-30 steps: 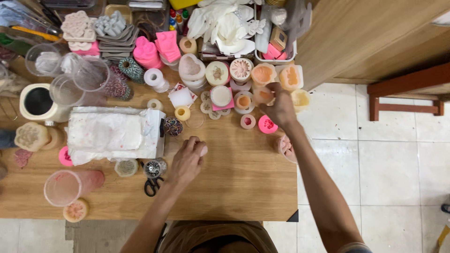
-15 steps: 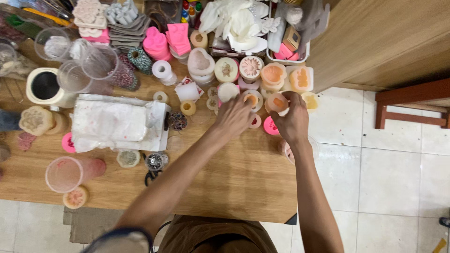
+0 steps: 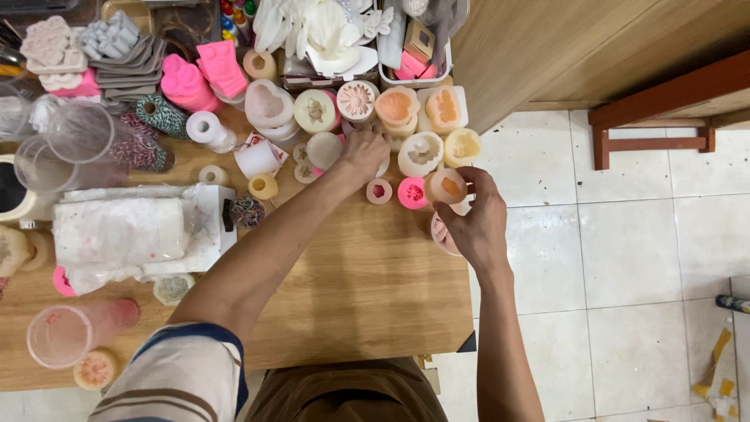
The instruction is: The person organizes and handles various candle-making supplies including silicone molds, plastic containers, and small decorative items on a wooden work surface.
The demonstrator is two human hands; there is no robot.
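My right hand (image 3: 474, 227) is at the right edge of the wooden table (image 3: 367, 289). Its fingertips grip a small translucent round mould with an orange inside (image 3: 447, 186). A pinkish cup (image 3: 439, 231) sits partly hidden under that hand. My left hand (image 3: 364, 151) reaches across the table and rests, fingers down, on a cluster of small round moulds. What lies under its fingers is hidden. A bright pink mould (image 3: 412, 193) and a small pink ring mould (image 3: 379, 191) lie between the two hands. A white flower-shaped mould (image 3: 420, 153) stands just beyond them.
More moulds line the back: an orange heart mould (image 3: 396, 105) and a yellowish mould (image 3: 462, 147). A white wrapped block (image 3: 133, 230) and clear plastic cups (image 3: 78, 133) are at the left. A white basket (image 3: 414, 59) is at the back. A wooden stool (image 3: 648, 117) stands on the tiled floor.
My left hand left the front of the table and reached into the mould cluster. My right hand picked up the orange-centred mould and drew it back toward the table edge.
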